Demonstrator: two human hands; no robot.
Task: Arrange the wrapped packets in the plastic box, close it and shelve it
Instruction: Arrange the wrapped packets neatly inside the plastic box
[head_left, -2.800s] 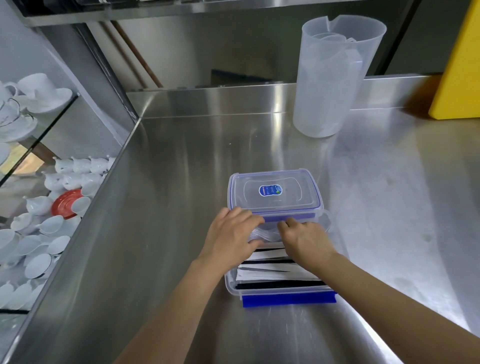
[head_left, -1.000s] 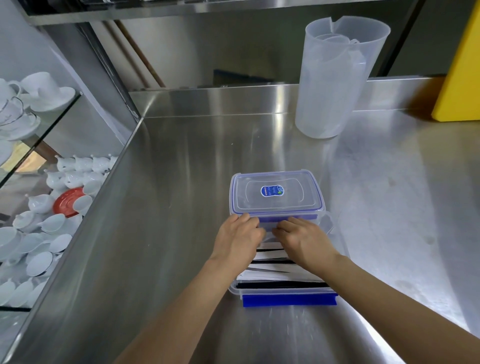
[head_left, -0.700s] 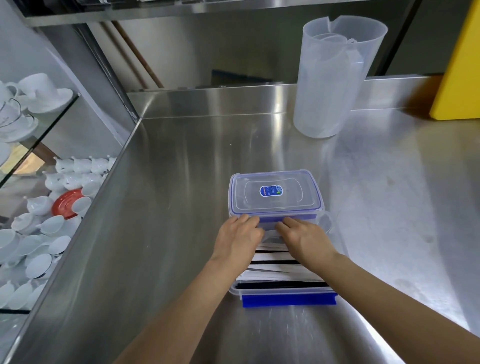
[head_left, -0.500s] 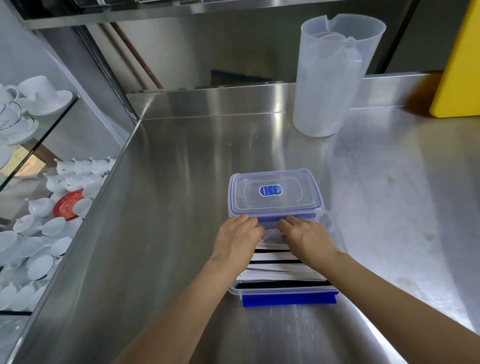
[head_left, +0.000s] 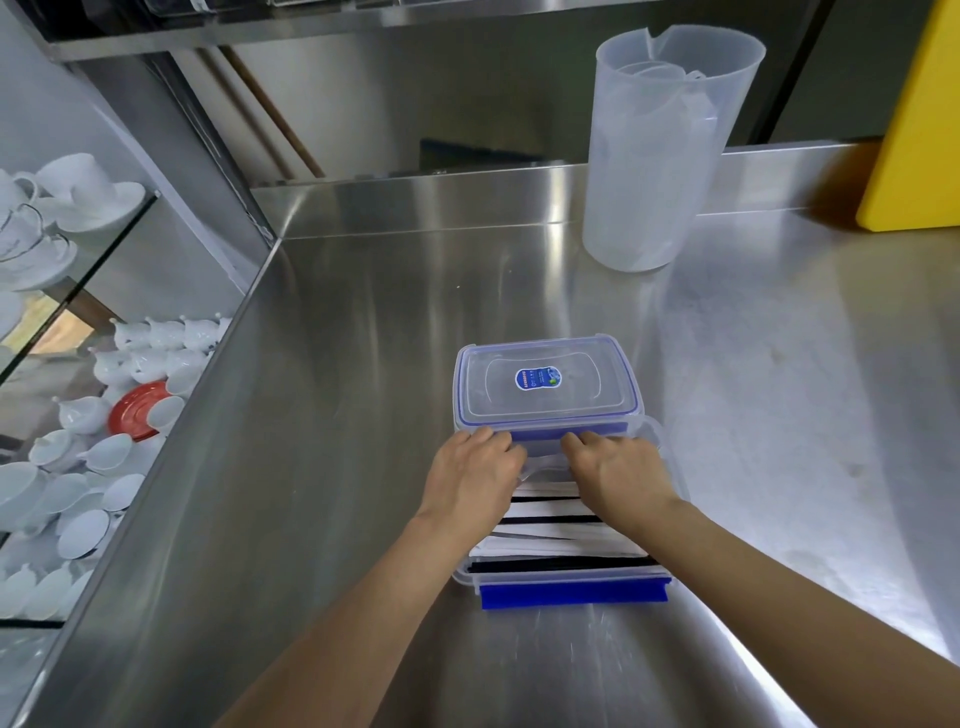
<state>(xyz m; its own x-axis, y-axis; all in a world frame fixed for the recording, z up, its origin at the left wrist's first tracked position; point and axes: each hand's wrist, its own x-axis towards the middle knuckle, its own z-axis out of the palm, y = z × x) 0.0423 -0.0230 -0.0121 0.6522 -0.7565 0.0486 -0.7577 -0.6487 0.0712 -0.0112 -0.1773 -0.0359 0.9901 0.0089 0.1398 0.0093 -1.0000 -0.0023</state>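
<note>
1. Head view: packets (head_left: 563, 538) lie crosswise in the plastic box (head_left: 571, 578) on the steel counter (head_left: 337, 415), long axes running left to right.
2. I see my left hand (head_left: 475, 475) and right hand (head_left: 618, 475) pressed flat on the far packets, fingers together.
3. Lid (head_left: 545, 387) sits just beyond both hands, equally near.

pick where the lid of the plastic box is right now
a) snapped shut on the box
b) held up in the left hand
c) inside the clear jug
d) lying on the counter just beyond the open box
d: the lid lies flat on the steel counter just past the far end of the open box, whose wrapped packets show uncovered.
</note>
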